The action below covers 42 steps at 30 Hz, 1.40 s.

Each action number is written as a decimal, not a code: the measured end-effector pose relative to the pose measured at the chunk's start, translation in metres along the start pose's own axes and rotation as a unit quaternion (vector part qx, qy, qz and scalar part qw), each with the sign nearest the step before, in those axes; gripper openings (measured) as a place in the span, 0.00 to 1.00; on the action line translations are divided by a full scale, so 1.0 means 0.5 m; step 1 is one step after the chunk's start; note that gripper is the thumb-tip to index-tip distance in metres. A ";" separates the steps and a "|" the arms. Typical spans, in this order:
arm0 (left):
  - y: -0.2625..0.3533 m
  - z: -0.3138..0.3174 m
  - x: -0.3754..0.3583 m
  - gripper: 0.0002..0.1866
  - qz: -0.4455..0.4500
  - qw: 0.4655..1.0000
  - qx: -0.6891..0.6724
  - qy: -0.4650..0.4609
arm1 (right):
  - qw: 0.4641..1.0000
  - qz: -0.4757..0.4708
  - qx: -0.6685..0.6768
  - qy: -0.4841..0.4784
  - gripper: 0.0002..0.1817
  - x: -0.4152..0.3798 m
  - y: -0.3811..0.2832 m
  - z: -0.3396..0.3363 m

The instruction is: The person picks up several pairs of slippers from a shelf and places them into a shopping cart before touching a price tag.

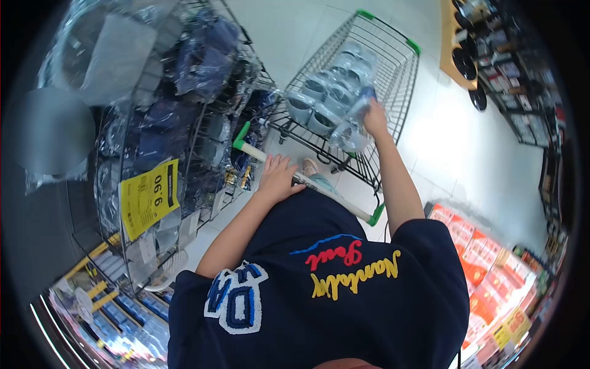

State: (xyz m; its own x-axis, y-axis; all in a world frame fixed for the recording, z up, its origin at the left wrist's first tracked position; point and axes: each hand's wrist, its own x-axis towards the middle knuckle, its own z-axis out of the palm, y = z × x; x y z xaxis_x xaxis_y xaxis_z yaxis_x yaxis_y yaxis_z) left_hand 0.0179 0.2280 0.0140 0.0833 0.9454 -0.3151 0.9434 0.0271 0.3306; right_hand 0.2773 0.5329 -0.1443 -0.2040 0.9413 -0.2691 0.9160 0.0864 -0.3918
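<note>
A wire shopping cart [401,80] with green corner caps stands in front of me. Grey-blue slippers [326,92] in clear plastic wrap are stacked inside it. My left hand [278,178] rests on the cart's pale handle [332,195], its fingers curled over the bar. Reaching over the basket, my right hand [375,118] grips a plastic-wrapped pair of slippers [353,132] at the near right of the pile. Part of that pair is hidden by the fingers and by glare on the wrap.
At left, a wire rack [196,123] holds bagged dark slippers and a yellow price tag [150,198]. Orange-red boxes [485,264] are stacked at lower right. Shelves with pans [464,64] line the far right. A foot [310,166] shows beneath the handle.
</note>
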 end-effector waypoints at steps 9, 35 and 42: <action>-0.029 0.038 -0.018 0.26 -0.100 0.989 0.060 0.089 | 0.981 -0.169 0.098 0.013 0.44 -0.209 -0.204 -0.008; -0.057 -0.006 0.003 0.28 -0.106 0.994 -0.038 0.015 | 0.926 -0.179 -0.159 -0.290 0.39 -0.231 -0.376 -0.019; -0.094 -0.020 0.004 0.24 -0.093 0.994 -0.036 0.037 | 0.929 -0.228 -0.191 -0.221 0.18 -0.211 -0.379 0.027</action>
State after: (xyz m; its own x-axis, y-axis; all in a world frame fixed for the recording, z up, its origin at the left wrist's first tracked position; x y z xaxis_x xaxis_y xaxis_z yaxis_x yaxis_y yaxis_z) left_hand -0.0293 0.2318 0.0067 -0.1174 0.9428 -0.3120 0.9141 0.2254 0.3370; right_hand 0.1208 0.4128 -0.0534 -0.6448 0.5594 -0.5209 0.7383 0.6322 -0.2350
